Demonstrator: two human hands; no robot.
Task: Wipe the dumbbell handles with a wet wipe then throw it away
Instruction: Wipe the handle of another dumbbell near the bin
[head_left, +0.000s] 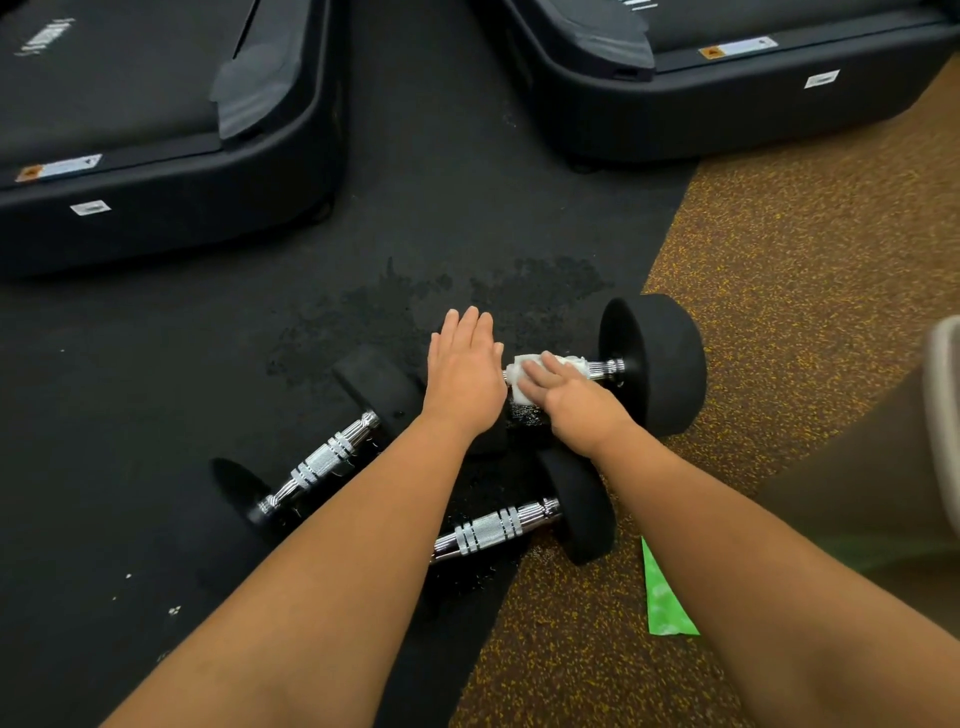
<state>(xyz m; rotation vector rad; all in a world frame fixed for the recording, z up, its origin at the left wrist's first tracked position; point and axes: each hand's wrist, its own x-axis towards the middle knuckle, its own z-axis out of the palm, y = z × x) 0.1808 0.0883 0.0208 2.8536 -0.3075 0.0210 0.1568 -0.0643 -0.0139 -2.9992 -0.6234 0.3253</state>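
The right hand (576, 400) lays its fingers (540, 371) close together and nearly straight over the wet wipe (525, 362), pressing it onto the chrome handle (605, 368) of the far dumbbell (657, 364). The thumb is hidden, so I cannot tell whether it hooks underneath. Just left of those fingers, the left hand (465, 374) lies flat with its fingers straight and together, apparently steadying the dumbbell's other end, which is hidden beneath the palm.

To do this stroke well, the wipe should wrap round the bar rather than ride only on top. Curl the fingers under and twist while sliding toward the bare knurling beyond the fingertips, right up to the rubber head. The left palm should bear down so the dumbbell cannot roll on the black mat (156, 395).

Two more dumbbells lie nearer than the fingers, and both handles look unwiped — one handle (322, 462) to the left, the other (493, 530) below the wrists. Refold the wipe to a clean face for each. A green packet (662, 597) lies on the floor under the right forearm.
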